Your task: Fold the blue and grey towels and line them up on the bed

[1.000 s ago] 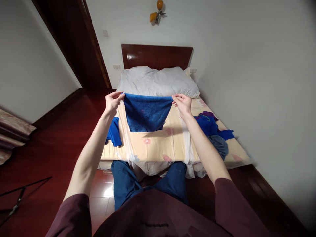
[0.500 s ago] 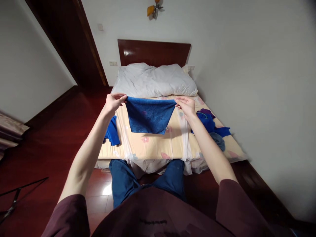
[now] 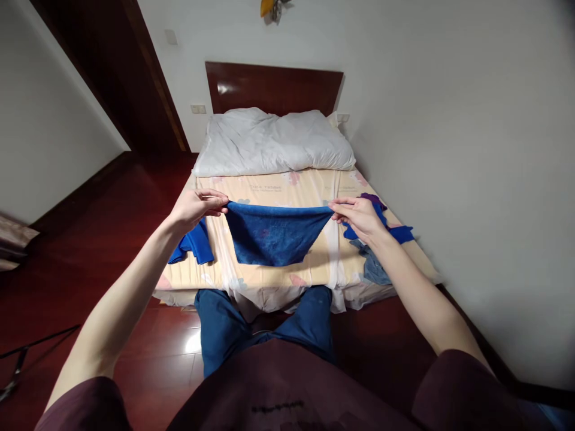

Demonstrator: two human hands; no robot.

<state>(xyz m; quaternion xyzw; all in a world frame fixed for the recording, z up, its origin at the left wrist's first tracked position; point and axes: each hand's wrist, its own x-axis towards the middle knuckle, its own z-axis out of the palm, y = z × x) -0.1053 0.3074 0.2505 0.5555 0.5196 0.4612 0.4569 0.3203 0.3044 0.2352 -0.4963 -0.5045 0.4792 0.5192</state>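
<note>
Head view: both arms out front, elbows slightly bent. Left grip (image 3: 197,206) and right grip (image 3: 359,216) each pinch an upper corner of the blue cloth (image 3: 278,236), strung between them over the bed (image 3: 305,191); can't tell if its lower edge touches. Right forearm partly hides the clothes pile (image 3: 401,233) by that grip. Wall lamp (image 3: 266,8), beyond both grips, cropped.

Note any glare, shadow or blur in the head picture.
Head view: bright glare on the floor left of the trousers, smaller glint on the headboard; head view: soft shadow on the bed, right of the blue cloth; head view: dark marking on the shirt too blurred to read.
</note>
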